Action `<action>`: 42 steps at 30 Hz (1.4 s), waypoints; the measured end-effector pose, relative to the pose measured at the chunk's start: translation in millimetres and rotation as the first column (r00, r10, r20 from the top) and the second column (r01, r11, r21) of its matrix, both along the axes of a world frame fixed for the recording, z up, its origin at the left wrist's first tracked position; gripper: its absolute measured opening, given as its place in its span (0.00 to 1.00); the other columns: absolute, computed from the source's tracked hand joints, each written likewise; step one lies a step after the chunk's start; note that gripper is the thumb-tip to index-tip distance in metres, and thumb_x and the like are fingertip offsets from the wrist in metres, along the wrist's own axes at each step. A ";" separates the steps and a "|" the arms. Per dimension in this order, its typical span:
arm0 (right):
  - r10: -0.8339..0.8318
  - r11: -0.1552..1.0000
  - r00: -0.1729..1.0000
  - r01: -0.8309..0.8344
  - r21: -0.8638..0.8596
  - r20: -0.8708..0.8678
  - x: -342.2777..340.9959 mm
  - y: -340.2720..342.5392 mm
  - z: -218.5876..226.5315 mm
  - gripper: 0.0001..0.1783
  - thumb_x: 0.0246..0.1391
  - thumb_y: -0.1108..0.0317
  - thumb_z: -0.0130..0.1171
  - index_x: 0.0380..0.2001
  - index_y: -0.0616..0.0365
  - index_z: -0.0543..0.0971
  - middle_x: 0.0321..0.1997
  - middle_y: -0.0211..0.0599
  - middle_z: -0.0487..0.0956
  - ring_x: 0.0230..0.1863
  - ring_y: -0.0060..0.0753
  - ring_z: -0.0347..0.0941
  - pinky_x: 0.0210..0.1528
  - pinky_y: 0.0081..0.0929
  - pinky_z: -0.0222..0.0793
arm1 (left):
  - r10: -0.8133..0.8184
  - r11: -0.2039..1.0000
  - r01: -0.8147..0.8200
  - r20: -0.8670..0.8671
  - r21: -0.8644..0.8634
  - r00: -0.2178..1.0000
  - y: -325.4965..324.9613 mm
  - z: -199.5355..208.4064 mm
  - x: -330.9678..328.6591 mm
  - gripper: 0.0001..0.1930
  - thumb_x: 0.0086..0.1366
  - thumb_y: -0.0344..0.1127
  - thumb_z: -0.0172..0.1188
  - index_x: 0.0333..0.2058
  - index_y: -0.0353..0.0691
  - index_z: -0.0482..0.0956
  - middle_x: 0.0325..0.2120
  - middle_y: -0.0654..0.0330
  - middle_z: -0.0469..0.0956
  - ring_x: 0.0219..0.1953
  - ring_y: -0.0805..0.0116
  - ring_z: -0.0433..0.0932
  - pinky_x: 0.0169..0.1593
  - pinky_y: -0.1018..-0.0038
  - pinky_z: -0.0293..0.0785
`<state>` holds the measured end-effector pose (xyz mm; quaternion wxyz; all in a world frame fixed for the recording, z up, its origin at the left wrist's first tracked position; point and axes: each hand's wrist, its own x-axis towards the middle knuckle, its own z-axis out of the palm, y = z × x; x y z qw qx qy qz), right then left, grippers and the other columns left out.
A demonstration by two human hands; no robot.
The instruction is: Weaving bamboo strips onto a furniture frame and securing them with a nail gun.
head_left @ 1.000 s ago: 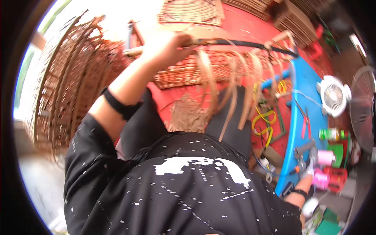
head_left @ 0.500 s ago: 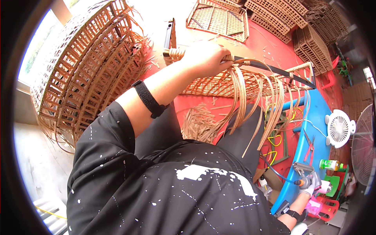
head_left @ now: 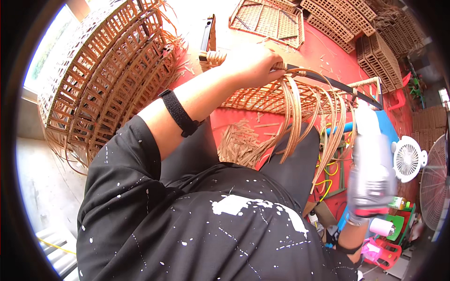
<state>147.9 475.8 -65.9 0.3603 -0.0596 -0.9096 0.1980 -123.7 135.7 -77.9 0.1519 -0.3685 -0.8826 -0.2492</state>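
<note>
Gripped at its rim by my closed left hand [head_left: 255,66], a woven rattan basket panel [head_left: 262,99] with a dark metal bar [head_left: 344,85] along its top edge stands above my lap. Long loose rattan strips [head_left: 294,117] hang from the rim beside my fingers and fall over my knees. My right hand [head_left: 373,175], in a white and grey glove, is raised over the blue bench [head_left: 341,127] near the panel's right end. Motion smears its fingers, and whether they hold anything is unclear.
Stacked rattan baskets [head_left: 110,79] rise at the left. A flat woven panel [head_left: 268,22] lies ahead, with more stacks [head_left: 335,21] behind it. Cut strips [head_left: 236,143] are heaped on the red floor. A white fan [head_left: 407,159] stands at the right, near a yellow hose [head_left: 326,187].
My right hand has left the air tool on the blue bench and swung up and forward toward the panel's right end. My left hand keeps its grip on the rim.
</note>
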 end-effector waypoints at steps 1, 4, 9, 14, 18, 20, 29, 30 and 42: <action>0.217 0.923 0.957 -0.136 -0.360 0.194 -3.4 0.5 -14.7 0.19 0.66 0.69 0.49 0.58 0.63 0.71 0.49 0.43 0.80 0.42 0.38 0.80 0.49 0.34 0.78 | -0.003 1.000 0.004 0.013 -0.007 1.000 0.3 2.8 0.2 0.14 0.60 0.48 0.60 0.29 0.43 0.83 0.25 0.55 0.81 0.30 0.53 0.81 0.36 0.59 0.77; 0.441 0.889 0.759 -0.444 -0.115 0.479 -48.6 -65.9 13.8 0.19 0.65 0.71 0.49 0.55 0.70 0.72 0.50 0.48 0.80 0.45 0.38 0.80 0.49 0.34 0.78 | -0.009 0.999 0.009 0.009 -0.045 1.000 1.8 3.2 1.7 0.13 0.59 0.48 0.60 0.29 0.45 0.83 0.24 0.56 0.81 0.30 0.53 0.81 0.36 0.59 0.77; 0.490 0.865 0.805 -0.495 -0.079 0.334 -83.4 -92.1 3.3 0.28 0.45 0.66 0.68 0.52 0.64 0.77 0.39 0.49 0.84 0.37 0.50 0.82 0.41 0.35 0.78 | 0.024 0.988 -0.018 0.041 -0.152 0.999 -0.6 12.3 5.2 0.16 0.61 0.50 0.62 0.36 0.43 0.83 0.27 0.57 0.81 0.32 0.54 0.81 0.37 0.61 0.77; 0.497 0.854 0.804 -0.520 -0.021 0.326 -93.9 -100.4 6.9 0.29 0.46 0.64 0.69 0.51 0.64 0.77 0.38 0.50 0.83 0.36 0.51 0.82 0.41 0.36 0.78 | -0.013 0.997 0.011 -0.027 -0.079 1.000 -2.9 8.9 2.3 0.16 0.61 0.50 0.62 0.34 0.43 0.83 0.27 0.56 0.81 0.31 0.53 0.81 0.37 0.59 0.77; 0.528 0.805 0.788 -0.583 0.112 0.316 -88.7 -105.5 18.2 0.31 0.43 0.60 0.70 0.51 0.63 0.77 0.31 0.48 0.82 0.31 0.50 0.81 0.36 0.36 0.77 | -0.028 0.996 0.026 -0.025 -0.085 0.999 -0.5 9.7 -2.5 0.15 0.61 0.49 0.61 0.31 0.43 0.82 0.25 0.56 0.80 0.30 0.52 0.80 0.36 0.59 0.76; 0.535 0.786 0.755 -0.610 0.105 0.380 -82.4 -105.5 22.5 0.31 0.43 0.58 0.70 0.51 0.61 0.78 0.29 0.45 0.82 0.29 0.48 0.80 0.34 0.36 0.76 | -0.006 0.994 0.006 -0.002 -0.110 1.000 -1.7 10.3 -2.5 0.14 0.61 0.49 0.61 0.30 0.44 0.81 0.25 0.56 0.80 0.30 0.52 0.80 0.36 0.59 0.76; 0.465 0.848 0.822 -0.521 0.103 0.327 -98.7 -99.6 7.7 0.29 0.41 0.67 0.70 0.50 0.65 0.78 0.37 0.50 0.83 0.36 0.51 0.82 0.40 0.36 0.78 | -0.038 0.996 0.033 -0.056 -0.077 0.998 -4.0 9.0 2.0 0.14 0.60 0.50 0.61 0.30 0.46 0.82 0.24 0.57 0.80 0.30 0.53 0.81 0.35 0.59 0.76; 0.444 0.860 0.831 -0.500 0.101 0.334 -99.0 -96.4 3.3 0.29 0.42 0.67 0.70 0.50 0.65 0.78 0.37 0.50 0.83 0.36 0.51 0.82 0.41 0.36 0.78 | -0.036 0.996 0.032 -0.052 -0.078 0.998 -3.1 7.9 0.9 0.14 0.59 0.51 0.61 0.30 0.46 0.82 0.24 0.57 0.80 0.30 0.53 0.81 0.35 0.59 0.76; 0.410 0.851 0.848 -0.488 0.192 0.337 -108.0 -99.0 8.2 0.31 0.41 0.62 0.71 0.51 0.60 0.78 0.38 0.48 0.83 0.37 0.50 0.82 0.40 0.37 0.78 | -0.045 0.995 0.041 -0.047 -0.091 0.998 -2.7 8.4 -4.6 0.15 0.61 0.51 0.61 0.30 0.46 0.81 0.24 0.56 0.80 0.30 0.53 0.81 0.35 0.60 0.77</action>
